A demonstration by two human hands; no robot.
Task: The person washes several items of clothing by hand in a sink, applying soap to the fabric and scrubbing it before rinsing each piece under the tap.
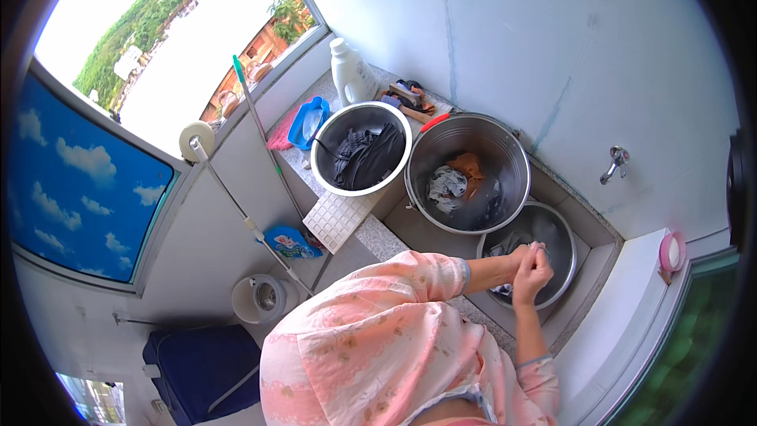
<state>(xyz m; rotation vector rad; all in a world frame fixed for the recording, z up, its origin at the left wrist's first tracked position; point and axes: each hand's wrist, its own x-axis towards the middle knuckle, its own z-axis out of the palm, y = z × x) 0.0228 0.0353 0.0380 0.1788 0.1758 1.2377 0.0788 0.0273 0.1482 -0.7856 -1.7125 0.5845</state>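
Observation:
My left hand (520, 255) and my right hand (534, 277) are clenched together over a round metal basin (571, 272). They appear closed around a small wet cloth, mostly hidden by the fingers. Grey and patterned cloths (504, 289) lie in that basin, partly behind my forearm. Beside it stands a larger steel bucket (517, 148) with a red handle grip, holding a white-and-grey patterned cloth (447, 183) and an orange-brown cloth (468, 171). A second metal basin (319, 174) holds dark clothes (372, 157).
The basin and bucket stand in a tiled sink trough (582, 213) below a wall tap (616, 164). A white jug (355, 74), brushes (408, 106), a blue plastic container (309, 121) and a white ridged washboard (337, 219) are left. A blue detergent bag (290, 242) and mop poles stand lower.

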